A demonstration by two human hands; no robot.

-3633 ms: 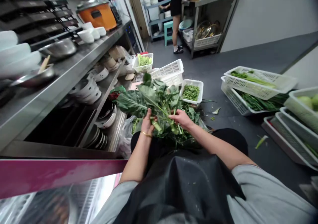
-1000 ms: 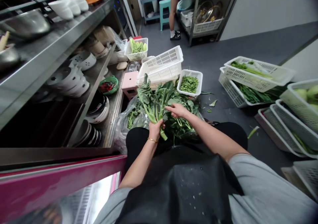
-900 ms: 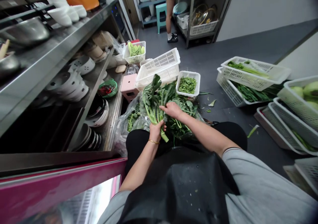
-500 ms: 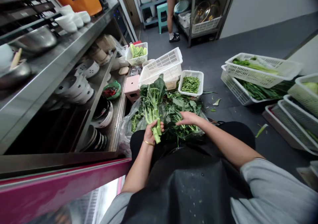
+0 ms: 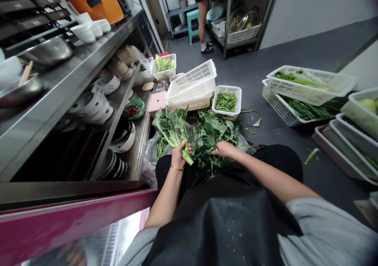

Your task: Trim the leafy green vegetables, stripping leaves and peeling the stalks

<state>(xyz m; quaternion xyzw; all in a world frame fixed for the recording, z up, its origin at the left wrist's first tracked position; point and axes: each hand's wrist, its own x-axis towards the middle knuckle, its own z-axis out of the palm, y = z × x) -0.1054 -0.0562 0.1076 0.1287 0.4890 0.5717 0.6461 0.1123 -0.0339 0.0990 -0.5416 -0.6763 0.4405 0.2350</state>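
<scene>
My left hand (image 5: 180, 156) is wrapped round the thick pale-green stems of a bunch of leafy broccoli stalks (image 5: 174, 134). Their heads and leaves fan out up and to the left, and the cut ends poke out below the fist. My right hand (image 5: 225, 150) is low over a pile of loose leafy greens (image 5: 217, 129), its fingers curled together among the leaves. What they pinch is hidden. Under the greens lies a clear plastic bag (image 5: 150, 157), spread between my knees.
Just beyond the pile stand a white basket of cut greens (image 5: 226, 101), stacked white baskets (image 5: 191, 85) and a pink stool (image 5: 157, 101). Steel shelves with bowls (image 5: 97, 108) line the left. More vegetable baskets (image 5: 310, 87) are at right. A person's leg (image 5: 202, 26) shows at the back.
The broccoli stalks in my left hand have tilted left, their heads now lower. My right hand has moved slightly right and down, its fingers drawing together among the leaves.
</scene>
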